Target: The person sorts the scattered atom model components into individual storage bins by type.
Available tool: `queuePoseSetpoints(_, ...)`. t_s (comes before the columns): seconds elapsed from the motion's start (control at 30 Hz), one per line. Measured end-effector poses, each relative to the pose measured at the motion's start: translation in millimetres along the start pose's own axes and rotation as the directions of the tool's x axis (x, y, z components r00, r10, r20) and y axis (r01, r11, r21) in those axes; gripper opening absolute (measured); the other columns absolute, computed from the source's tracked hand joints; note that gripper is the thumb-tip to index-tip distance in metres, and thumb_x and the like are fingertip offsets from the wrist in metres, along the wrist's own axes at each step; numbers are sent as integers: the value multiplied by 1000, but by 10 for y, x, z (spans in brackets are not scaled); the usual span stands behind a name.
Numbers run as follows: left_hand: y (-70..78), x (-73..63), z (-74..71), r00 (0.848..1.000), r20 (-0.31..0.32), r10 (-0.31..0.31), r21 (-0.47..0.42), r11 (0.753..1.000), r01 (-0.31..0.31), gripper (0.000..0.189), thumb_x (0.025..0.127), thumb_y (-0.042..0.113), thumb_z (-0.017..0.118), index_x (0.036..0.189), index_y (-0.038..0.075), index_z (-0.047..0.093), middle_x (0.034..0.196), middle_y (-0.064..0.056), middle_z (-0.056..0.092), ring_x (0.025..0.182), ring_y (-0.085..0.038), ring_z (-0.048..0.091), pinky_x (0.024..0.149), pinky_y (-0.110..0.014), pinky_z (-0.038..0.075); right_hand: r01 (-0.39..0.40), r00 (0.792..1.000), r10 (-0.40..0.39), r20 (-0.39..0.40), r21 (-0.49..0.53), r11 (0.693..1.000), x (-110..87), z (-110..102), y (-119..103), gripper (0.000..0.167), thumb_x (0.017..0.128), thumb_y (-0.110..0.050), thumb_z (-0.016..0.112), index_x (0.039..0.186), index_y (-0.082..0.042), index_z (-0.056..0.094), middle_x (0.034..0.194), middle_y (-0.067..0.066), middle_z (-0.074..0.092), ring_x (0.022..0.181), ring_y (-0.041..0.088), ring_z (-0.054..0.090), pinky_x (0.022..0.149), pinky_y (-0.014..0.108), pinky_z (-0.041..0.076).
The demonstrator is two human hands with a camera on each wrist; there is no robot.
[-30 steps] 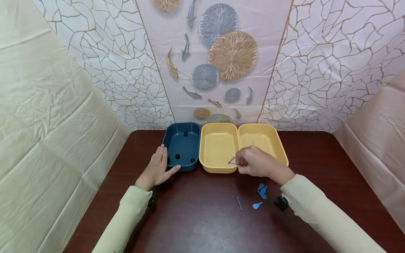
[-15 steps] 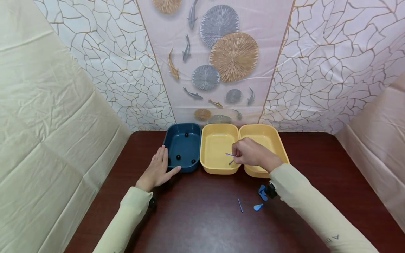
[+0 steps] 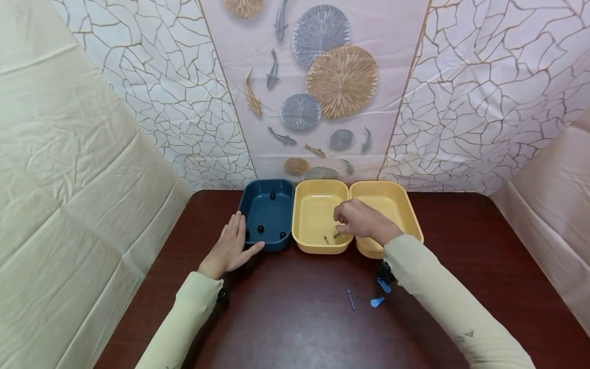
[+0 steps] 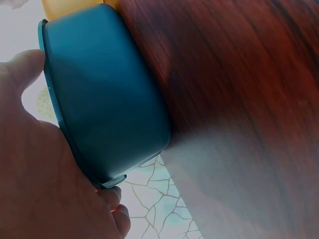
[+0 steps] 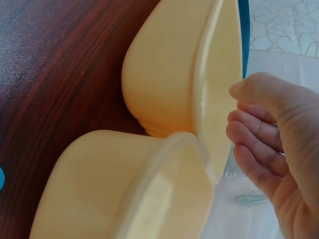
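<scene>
My left hand (image 3: 226, 246) rests with straight fingers on the near left rim of the dark blue bin (image 3: 289, 205); its thumb touches the rim in the left wrist view. Inside that bin lie several small black balls (image 3: 260, 229). Over the right side of the middle yellow bin (image 3: 318, 249), my right hand (image 3: 361, 220) has loosely curled fingers, and the right wrist view shows nothing between fingers and thumb. A thin purple stick (image 3: 326, 240) is at the bin's near part, with a second stick (image 3: 336, 235) close to the fingertips. Whether a fingertip touches the second one I cannot tell.
Another yellow bin (image 3: 407, 205) stands under the right forearm, beside the middle one. On the dark wood table (image 3: 286, 318) lie a purple stick (image 3: 351, 300), a blue teardrop-shaped piece (image 3: 377, 302) and more blue pieces (image 3: 384, 285) partly behind the right wrist. A patterned cloth backs the table.
My right hand has moved left and its fingers have loosened. The purple sticks it held have dropped to the middle yellow bin. The left hand stays where it was.
</scene>
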State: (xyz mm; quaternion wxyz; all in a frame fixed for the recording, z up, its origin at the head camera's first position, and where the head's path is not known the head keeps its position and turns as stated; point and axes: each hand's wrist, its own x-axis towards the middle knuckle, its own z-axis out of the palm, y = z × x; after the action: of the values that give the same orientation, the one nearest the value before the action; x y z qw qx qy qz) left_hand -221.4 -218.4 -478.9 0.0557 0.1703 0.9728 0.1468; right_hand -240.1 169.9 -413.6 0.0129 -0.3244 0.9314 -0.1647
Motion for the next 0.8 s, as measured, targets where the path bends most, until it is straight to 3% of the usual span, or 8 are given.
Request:
queuePoseSetpoints(0.37, 11, 4, 3, 1000, -21, 16, 15, 1000, -15, 107, 102, 67, 49, 166, -8, 8, 177, -25, 2, 166, -43, 4, 133, -61, 15, 48, 999, -48, 15, -11, 999, -159, -195, -155, 15, 91, -8, 78, 103, 1, 77, 101, 15, 77, 90, 26, 73, 82, 40, 62)
queuePoseSetpoints(0.8, -13, 19, 23, 1000, -6, 12, 5, 1000, -12, 109, 102, 70, 45, 166, -7, 4, 177, -25, -2, 165, -45, 1, 133, -62, 13, 147, 988, -145, 51, -39, 988, -521, -277, -368, 15, 89, -6, 80, 104, -5, 78, 101, 7, 78, 90, 20, 73, 80, 33, 62)
